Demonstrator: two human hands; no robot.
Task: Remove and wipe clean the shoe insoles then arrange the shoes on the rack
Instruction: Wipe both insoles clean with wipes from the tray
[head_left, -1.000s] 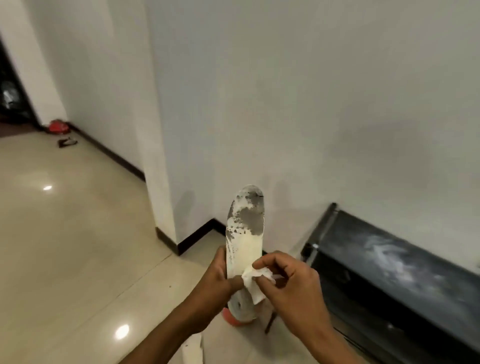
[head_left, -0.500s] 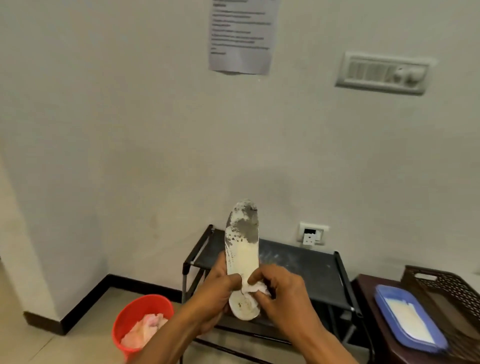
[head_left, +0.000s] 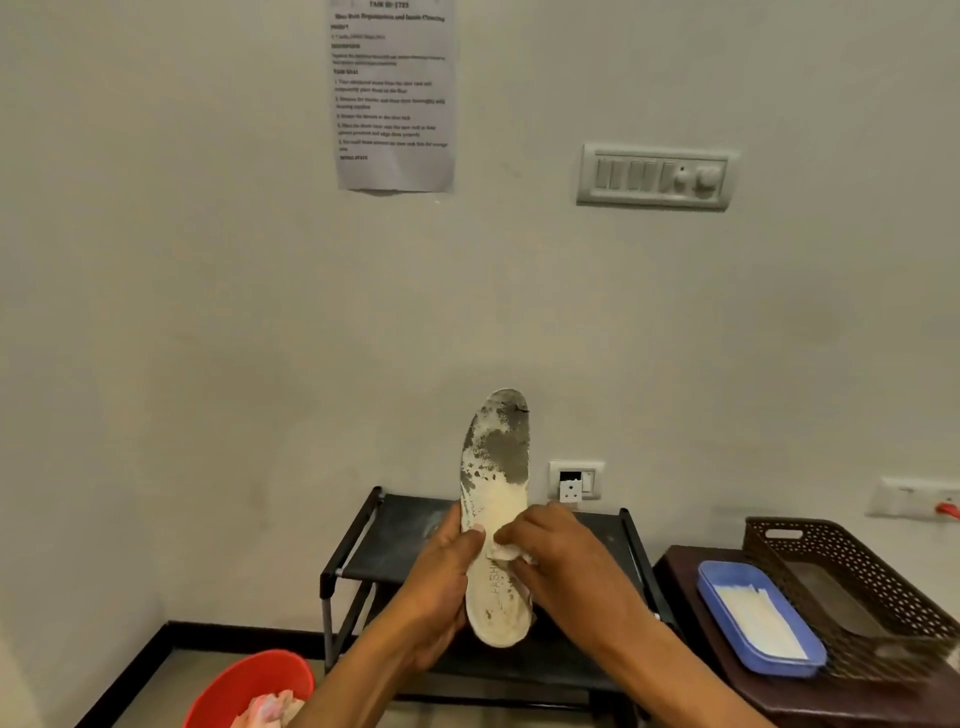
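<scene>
A white shoe insole (head_left: 496, 483) stands upright in front of me, its toe end stained dark grey. My left hand (head_left: 441, 577) grips its lower left edge, thumb on the face. My right hand (head_left: 556, 558) pinches a small white wipe (head_left: 511, 552) and presses it on the middle of the insole. Behind the hands stands the black shoe rack (head_left: 395, 545) against the wall, its top shelf bare where it shows. No shoes are in view.
A red bucket (head_left: 244, 686) holding pinkish cloths sits on the floor at lower left. To the right, a dark low table (head_left: 691, 577) carries a blue tray (head_left: 717, 582) of white wipes and a brown perforated basket (head_left: 841, 561). Wall socket (head_left: 575, 480) behind the rack.
My view swung right from the corridor floor to the rack and wall. Both hands kept the insole upright, and the wipe moved a little along its middle.
</scene>
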